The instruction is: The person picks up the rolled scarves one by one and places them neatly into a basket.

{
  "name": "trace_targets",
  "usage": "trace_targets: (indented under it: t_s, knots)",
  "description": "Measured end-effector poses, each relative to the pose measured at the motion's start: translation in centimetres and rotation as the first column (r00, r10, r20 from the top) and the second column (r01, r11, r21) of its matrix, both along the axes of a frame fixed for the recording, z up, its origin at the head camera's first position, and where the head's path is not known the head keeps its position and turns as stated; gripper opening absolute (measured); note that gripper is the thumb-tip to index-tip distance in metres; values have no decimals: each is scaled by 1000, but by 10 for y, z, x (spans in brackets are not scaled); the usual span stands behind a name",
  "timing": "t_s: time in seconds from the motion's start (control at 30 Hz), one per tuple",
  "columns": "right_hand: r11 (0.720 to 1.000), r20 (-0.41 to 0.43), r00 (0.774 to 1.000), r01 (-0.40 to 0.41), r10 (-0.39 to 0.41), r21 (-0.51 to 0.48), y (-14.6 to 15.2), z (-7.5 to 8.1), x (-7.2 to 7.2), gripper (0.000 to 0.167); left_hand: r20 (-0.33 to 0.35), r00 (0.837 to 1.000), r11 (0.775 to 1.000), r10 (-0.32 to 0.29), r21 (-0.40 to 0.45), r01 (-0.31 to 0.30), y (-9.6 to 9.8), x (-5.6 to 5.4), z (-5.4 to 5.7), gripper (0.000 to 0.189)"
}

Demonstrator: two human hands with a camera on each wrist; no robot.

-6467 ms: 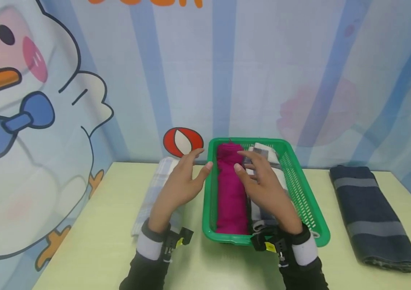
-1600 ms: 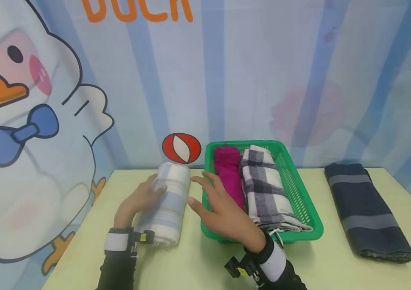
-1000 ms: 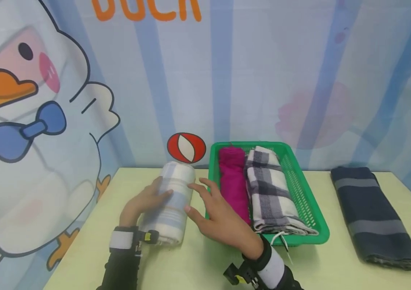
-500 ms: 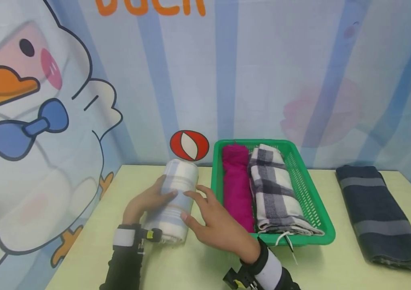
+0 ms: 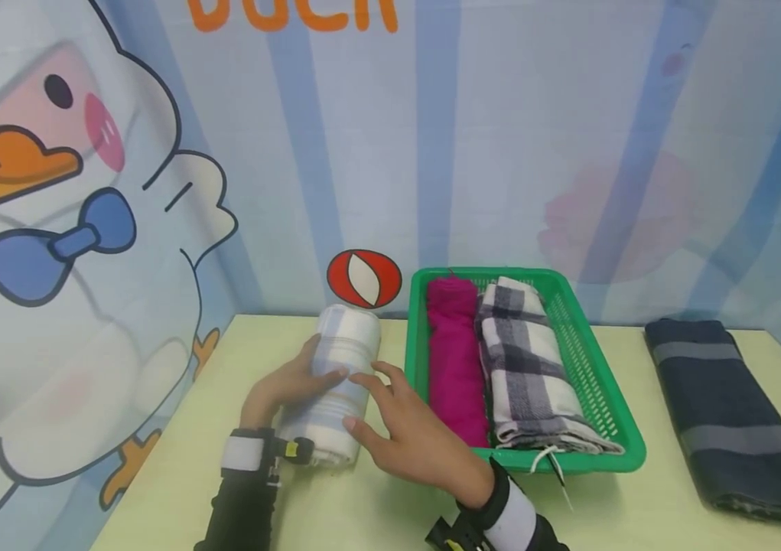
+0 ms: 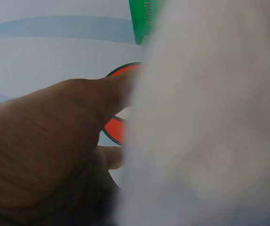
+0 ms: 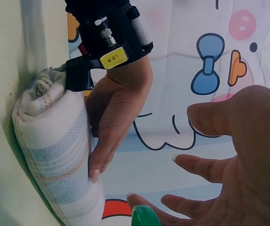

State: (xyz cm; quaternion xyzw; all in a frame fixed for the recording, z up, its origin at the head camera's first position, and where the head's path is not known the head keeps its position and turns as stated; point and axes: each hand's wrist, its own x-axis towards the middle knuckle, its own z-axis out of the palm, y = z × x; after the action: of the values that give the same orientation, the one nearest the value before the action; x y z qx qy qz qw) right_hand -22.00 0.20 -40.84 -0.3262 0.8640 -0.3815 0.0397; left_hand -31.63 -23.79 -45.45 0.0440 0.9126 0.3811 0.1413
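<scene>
A duck-printed backdrop (image 5: 362, 138) rises behind the bench (image 5: 376, 509). On the bench, a green basket (image 5: 419, 314) sits against the middle of the far edge. A folded navy cloth (image 5: 730, 413) lies near the right edge. A checked cloth (image 5: 528, 367) lies in the basket; the blue-and-white roll (image 5: 350, 344) lies lengthwise nearer the left edge, its far end close to the backdrop; a magenta roll (image 5: 457, 360) fills the basket's left side.

Some bench shows between the roll and the left edge, while the gap toward the basket is narrow.

The left grip (image 5: 294, 383) is unclenched, laid against the roll's left side. The right grip (image 5: 411, 428) is released, fingers spread and lightly bent, just beside the roll but apart from it, in front of the basket's near left corner.
</scene>
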Motion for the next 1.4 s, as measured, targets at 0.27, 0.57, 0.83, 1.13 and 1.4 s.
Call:
trace_targets:
  t_s: [0.27,0.57,0.83,1.13,1.4]
  knots:
    - [1000,-1,1000,2,-2,15,0,0,-1,49,2,1000,1000,25,-7,-25,4,1,1,102]
    - [1000,8,1000,-1,1,8,0,-1,0,50,-11,998,998,54,-34,-55,7,2,0,95]
    - [1000,3,1000,4,-4,11,1,-2,-1,50,-67,996,996,58,-58,-61,8,2,2,87]
    - [999,12,999,32,-32,-6,4,-3,-2,52,-137,983,990,126,-46,-133,11,4,11,81]
    - [999,17,999,39,-39,-19,5,0,-3,53,-223,963,988,154,42,-149,8,9,30,74]
